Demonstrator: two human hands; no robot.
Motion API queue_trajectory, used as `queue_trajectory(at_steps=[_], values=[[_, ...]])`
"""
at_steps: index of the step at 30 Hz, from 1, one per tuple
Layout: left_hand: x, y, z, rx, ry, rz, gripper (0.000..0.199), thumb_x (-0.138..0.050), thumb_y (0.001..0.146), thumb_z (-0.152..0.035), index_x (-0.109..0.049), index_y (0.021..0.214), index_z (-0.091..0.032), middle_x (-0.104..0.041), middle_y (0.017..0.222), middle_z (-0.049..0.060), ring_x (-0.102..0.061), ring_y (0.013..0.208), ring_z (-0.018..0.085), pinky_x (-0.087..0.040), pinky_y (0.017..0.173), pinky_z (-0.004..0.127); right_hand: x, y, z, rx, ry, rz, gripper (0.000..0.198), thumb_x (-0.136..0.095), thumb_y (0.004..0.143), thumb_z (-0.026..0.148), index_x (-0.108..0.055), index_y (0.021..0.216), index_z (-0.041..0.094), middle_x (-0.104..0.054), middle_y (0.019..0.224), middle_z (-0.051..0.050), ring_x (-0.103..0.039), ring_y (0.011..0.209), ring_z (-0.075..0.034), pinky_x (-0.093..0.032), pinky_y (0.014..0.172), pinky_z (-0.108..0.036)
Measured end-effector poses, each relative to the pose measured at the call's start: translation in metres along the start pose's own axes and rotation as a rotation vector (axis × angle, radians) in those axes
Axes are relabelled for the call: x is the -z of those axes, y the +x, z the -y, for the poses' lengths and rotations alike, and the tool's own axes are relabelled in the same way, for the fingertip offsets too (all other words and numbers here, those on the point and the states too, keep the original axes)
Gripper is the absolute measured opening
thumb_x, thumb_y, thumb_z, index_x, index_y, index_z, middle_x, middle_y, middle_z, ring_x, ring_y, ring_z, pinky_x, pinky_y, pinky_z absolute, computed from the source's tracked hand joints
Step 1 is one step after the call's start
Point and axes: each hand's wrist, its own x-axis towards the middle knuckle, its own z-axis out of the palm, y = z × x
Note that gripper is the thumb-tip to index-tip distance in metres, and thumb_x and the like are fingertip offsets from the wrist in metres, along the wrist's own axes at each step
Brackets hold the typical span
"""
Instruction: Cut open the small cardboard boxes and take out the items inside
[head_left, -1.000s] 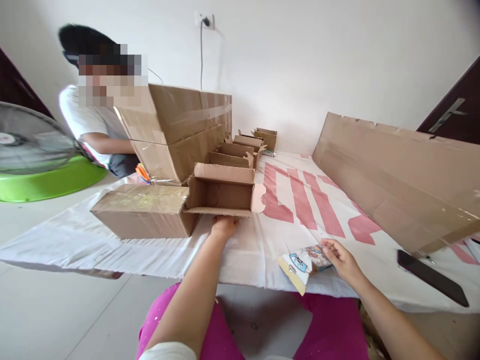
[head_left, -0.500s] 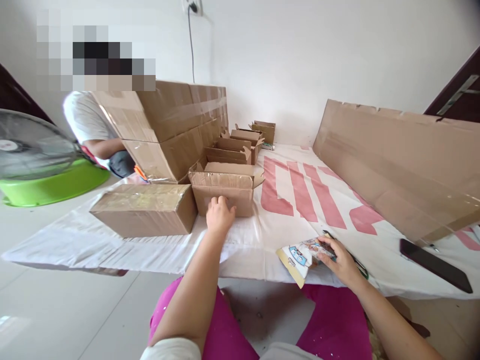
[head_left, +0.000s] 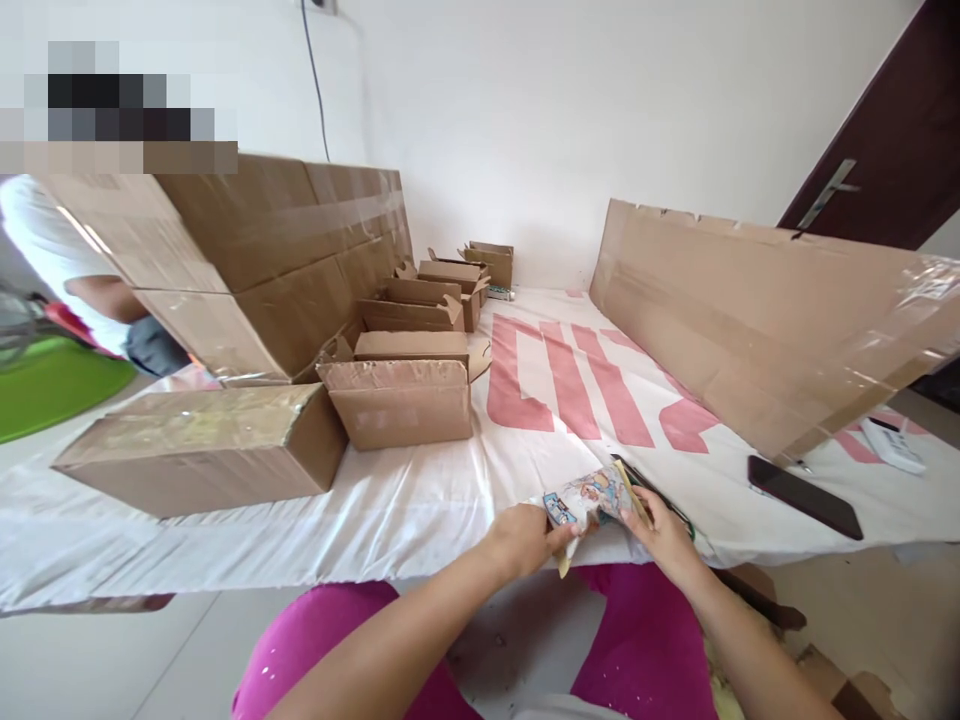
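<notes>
A printed snack packet (head_left: pixel 589 497), white and blue with yellowish ends, is held at the table's front edge. My left hand (head_left: pixel 519 541) is closed on its left end, thumb on top. At the other end my right hand (head_left: pixel 658 528) pinches the packet's right edge. Partly hidden behind the right hand lies a dark, thin item with a green edge (head_left: pixel 679 515). Farther left stands an open cardboard box (head_left: pixel 409 405) with its flaps up, and beside it a closed cardboard box (head_left: pixel 199 455).
More open boxes (head_left: pixel 412 295) line up toward the wall, beside tall stacked cartons (head_left: pixel 300 240). A person in a white sleeve (head_left: pixel 56 240) sits behind the stack. On the right, a phone (head_left: pixel 806 495) lies before a large cardboard panel (head_left: pixel 750 320). A white cloth (head_left: pixel 517 470) covers the table.
My left hand has left the front of the open box and moved right and down to the packet, gripping its left end. The view has turned to the right.
</notes>
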Motion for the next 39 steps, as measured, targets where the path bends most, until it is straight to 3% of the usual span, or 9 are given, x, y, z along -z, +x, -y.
queue_trajectory(at_steps=[3, 7, 10, 18, 23, 28, 33, 37, 39], values=[[-0.008, 0.009, -0.001, 0.047, -0.117, -0.043, 0.06, -0.044, 0.082, -0.067, -0.07, 0.092, -0.014, -0.072, 0.094, 0.016, -0.069, 0.088, 0.03, -0.05, 0.07, 0.033, -0.006, 0.002, -0.002, 0.044, -0.04, -0.031, 0.061, -0.063, 0.066, 0.053, -0.058, 0.116, 0.019, -0.07, 0.107, -0.013, -0.066, 0.1, -0.032, -0.051, 0.088, -0.044], [-0.009, 0.021, 0.009, 0.039, -0.345, -0.139, 0.029, -0.062, 0.078, -0.039, -0.068, 0.094, -0.016, -0.073, 0.093, 0.008, -0.067, 0.09, 0.024, -0.05, 0.075, 0.029, -0.008, 0.005, 0.002, 0.057, 0.109, 0.062, 0.045, -0.062, 0.069, 0.05, -0.06, 0.104, 0.021, -0.071, 0.099, -0.01, -0.067, 0.091, -0.03, -0.053, 0.083, -0.042], [0.004, 0.038, 0.016, 0.065, -0.494, -0.28, 0.025, -0.063, 0.077, -0.022, -0.064, 0.101, -0.017, -0.072, 0.096, 0.004, -0.066, 0.09, 0.02, -0.051, 0.076, 0.027, -0.005, 0.022, 0.02, 0.108, 0.276, 0.074, 0.038, -0.059, 0.075, 0.05, -0.059, 0.101, 0.022, -0.07, 0.097, -0.008, -0.066, 0.084, -0.025, -0.053, 0.076, -0.038], [0.097, 0.138, 0.018, 0.185, -0.657, -0.578, 0.027, -0.057, 0.089, -0.023, -0.058, 0.114, -0.012, -0.065, 0.112, 0.009, -0.062, 0.102, 0.02, -0.05, 0.087, 0.032, -0.002, 0.164, 0.101, 0.145, 0.435, -0.036, 0.036, -0.061, 0.068, 0.045, -0.056, 0.095, 0.021, -0.066, 0.102, -0.006, -0.06, 0.08, -0.017, -0.046, 0.058, -0.025], [0.115, 0.177, 0.025, 0.255, -0.77, -0.599, 0.035, -0.057, 0.091, -0.035, -0.056, 0.119, -0.015, -0.059, 0.119, 0.009, -0.06, 0.103, 0.021, -0.053, 0.087, 0.043, -0.018, 0.216, 0.107, 0.091, 0.395, -0.107, 0.019, -0.06, 0.066, 0.036, -0.055, 0.075, 0.02, -0.065, 0.081, -0.002, -0.058, 0.075, -0.017, -0.044, 0.063, -0.027], [0.095, 0.176, 0.03, 0.183, -0.901, -0.515, 0.036, -0.057, 0.091, -0.035, -0.055, 0.121, -0.015, -0.058, 0.121, 0.01, -0.06, 0.103, 0.021, -0.053, 0.086, 0.042, -0.032, 0.206, 0.086, 0.081, 0.41, -0.132, 0.016, -0.059, 0.066, 0.034, -0.056, 0.075, 0.022, -0.065, 0.077, 0.0, -0.059, 0.074, -0.017, -0.045, 0.064, -0.026], [0.067, 0.137, 0.042, 0.081, -0.985, -0.404, 0.03, -0.06, 0.09, -0.032, -0.06, 0.113, -0.013, -0.063, 0.112, 0.008, -0.063, 0.098, 0.02, -0.054, 0.085, 0.04, -0.048, 0.16, 0.065, 0.06, 0.435, -0.095, 0.015, -0.056, 0.066, 0.033, -0.053, 0.076, 0.022, -0.065, 0.074, -0.002, -0.061, 0.069, -0.019, -0.046, 0.058, -0.027], [0.059, 0.089, 0.065, 0.041, -1.034, -0.395, 0.027, -0.079, 0.064, -0.017, -0.068, 0.088, -0.009, -0.071, 0.088, 0.007, -0.067, 0.092, 0.025, -0.051, 0.09, 0.038, -0.071, 0.116, 0.061, 0.115, 0.438, -0.032, 0.017, -0.056, 0.07, 0.037, -0.052, 0.077, 0.022, -0.064, 0.072, -0.004, -0.06, 0.065, -0.02, -0.045, 0.053, -0.029], [0.062, 0.065, 0.079, 0.011, -1.071, -0.384, 0.039, -0.082, 0.055, -0.018, -0.069, 0.091, -0.009, -0.073, 0.089, 0.008, -0.068, 0.094, 0.028, -0.051, 0.091, 0.039, -0.086, 0.098, 0.066, 0.17, 0.433, -0.001, 0.018, -0.056, 0.072, 0.038, -0.053, 0.079, 0.022, -0.064, 0.073, -0.003, -0.06, 0.065, -0.02, -0.046, 0.055, -0.029]])
